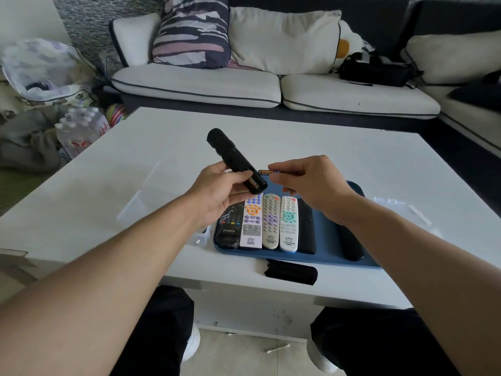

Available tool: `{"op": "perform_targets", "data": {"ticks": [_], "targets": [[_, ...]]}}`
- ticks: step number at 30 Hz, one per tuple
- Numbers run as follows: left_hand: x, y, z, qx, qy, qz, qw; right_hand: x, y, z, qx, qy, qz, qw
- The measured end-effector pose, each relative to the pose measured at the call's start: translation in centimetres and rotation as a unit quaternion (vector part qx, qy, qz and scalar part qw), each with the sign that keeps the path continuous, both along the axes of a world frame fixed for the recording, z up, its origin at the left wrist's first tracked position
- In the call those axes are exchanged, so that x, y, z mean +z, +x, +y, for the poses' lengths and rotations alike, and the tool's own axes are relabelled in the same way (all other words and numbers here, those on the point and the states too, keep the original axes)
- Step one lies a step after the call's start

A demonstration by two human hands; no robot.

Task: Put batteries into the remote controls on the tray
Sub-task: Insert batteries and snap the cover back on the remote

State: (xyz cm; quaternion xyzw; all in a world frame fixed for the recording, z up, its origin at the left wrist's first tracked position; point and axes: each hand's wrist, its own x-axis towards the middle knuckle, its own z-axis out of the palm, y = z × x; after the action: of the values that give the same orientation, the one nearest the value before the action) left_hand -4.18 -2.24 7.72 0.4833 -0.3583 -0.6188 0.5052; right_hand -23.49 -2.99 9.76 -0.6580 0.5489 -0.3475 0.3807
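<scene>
My left hand [217, 191] grips a black remote [230, 156] above the table, back side up, its battery bay open at the near end. One battery [253, 181] lies in that bay. My right hand [306, 183] pinches a second battery [265, 172] right beside the open bay. Below my hands a blue tray [330, 240] holds several remotes: a black one [230, 226], three light ones with coloured buttons [271, 223], and two more black ones [306, 226]. The black battery cover [291, 271] lies on the table in front of the tray.
The white coffee table [135, 172] has a clear plastic box [141, 202] at the left and a clear bag [404, 208] at the right. A sofa with cushions [271, 85] stands behind it. Bottled water [81, 126] sits on the floor at the left.
</scene>
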Motion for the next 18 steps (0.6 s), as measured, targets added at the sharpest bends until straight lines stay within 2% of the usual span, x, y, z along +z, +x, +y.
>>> {"op": "perform_targets", "data": {"ticks": [8,12,16,18], "targets": [[-0.3,0.0,-0.2,-0.004,-0.001,-0.022,1.000,-0.5,0.8,0.4,0.006,-0.019,0.037,0.999],[-0.2,0.2,-0.1,-0.013,-0.002,-0.041,0.999,-0.4,1.1,0.4,0.020,-0.054,0.110,0.992],[-0.4,0.3,0.0,-0.022,-0.005,-0.068,0.997,-0.5,1.4,0.4,0.060,-0.112,0.206,0.970],[-0.5,0.4,0.0,-0.029,-0.001,-0.070,0.997,-0.4,1.4,0.4,0.077,-0.124,0.214,0.966]]}}
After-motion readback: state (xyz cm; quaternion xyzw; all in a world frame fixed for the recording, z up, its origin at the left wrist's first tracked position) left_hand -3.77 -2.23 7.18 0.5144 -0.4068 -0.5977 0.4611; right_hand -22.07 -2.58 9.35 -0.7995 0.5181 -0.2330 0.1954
